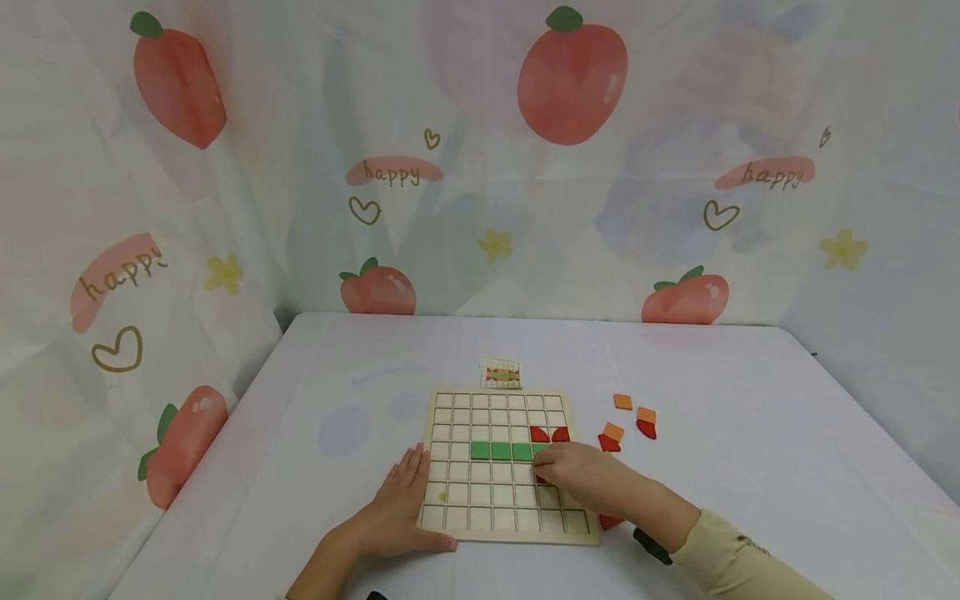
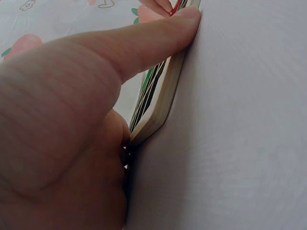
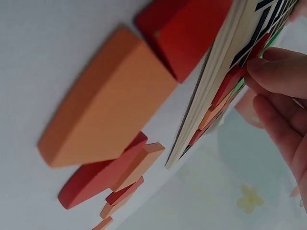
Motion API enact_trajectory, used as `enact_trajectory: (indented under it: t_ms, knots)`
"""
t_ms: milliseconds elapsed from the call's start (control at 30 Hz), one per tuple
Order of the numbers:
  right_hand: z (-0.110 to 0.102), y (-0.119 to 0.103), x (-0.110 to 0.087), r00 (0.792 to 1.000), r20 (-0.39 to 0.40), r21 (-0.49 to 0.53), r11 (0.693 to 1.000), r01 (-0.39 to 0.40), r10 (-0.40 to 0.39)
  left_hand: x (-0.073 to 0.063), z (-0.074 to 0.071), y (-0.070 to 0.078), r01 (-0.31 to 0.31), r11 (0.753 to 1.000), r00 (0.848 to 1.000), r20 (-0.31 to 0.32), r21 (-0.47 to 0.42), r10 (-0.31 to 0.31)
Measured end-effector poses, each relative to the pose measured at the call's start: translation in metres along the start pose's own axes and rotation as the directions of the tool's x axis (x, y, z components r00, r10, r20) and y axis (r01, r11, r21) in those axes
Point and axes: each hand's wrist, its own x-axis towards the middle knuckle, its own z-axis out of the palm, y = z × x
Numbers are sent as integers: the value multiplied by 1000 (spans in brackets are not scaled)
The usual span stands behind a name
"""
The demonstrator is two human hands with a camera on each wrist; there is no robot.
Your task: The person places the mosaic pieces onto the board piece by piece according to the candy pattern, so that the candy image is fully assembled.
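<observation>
Left hand point(image 1: 396, 515), outstretched, braces the board point(image 1: 481, 496); right hand point(image 1: 594, 477) seemingly pinches a red piece point(image 1: 541, 480) (mostly hidden): align edges before pressing.

A hand could pass along the table point(image 1: 277, 492) left of the board point(image 1: 504, 497) or over its far-left squares point(image 1: 443, 414); the left hand point(image 1: 392, 515) blocks the near left edge, the right hand point(image 1: 588, 477) part of the right side, loose pieces point(image 1: 613, 432) lie beyond that side, and a card point(image 1: 500, 374) sits at the far edge
</observation>
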Motion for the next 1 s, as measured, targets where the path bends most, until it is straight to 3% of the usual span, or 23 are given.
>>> enact_trajectory:
  t_ms: [400,600,800,1000]
  knots:
    - [-6,18,-14,987,-85,172,978,-117,134,0,0,0,2,1000,1000,-2,10,-2]
    - [-7,30,-18,977,-121,202,968,-148,175,-1,0,1,-2,1000,1000,-5,17,2]
    - [-5,38,-23,965,-103,200,955,-218,242,-2,-2,2,-15,1000,1000,-13,5,15]
    - [-6,43,-29,946,-67,256,921,-292,319,-2,-2,3,-14,1000,1000,-14,6,14]
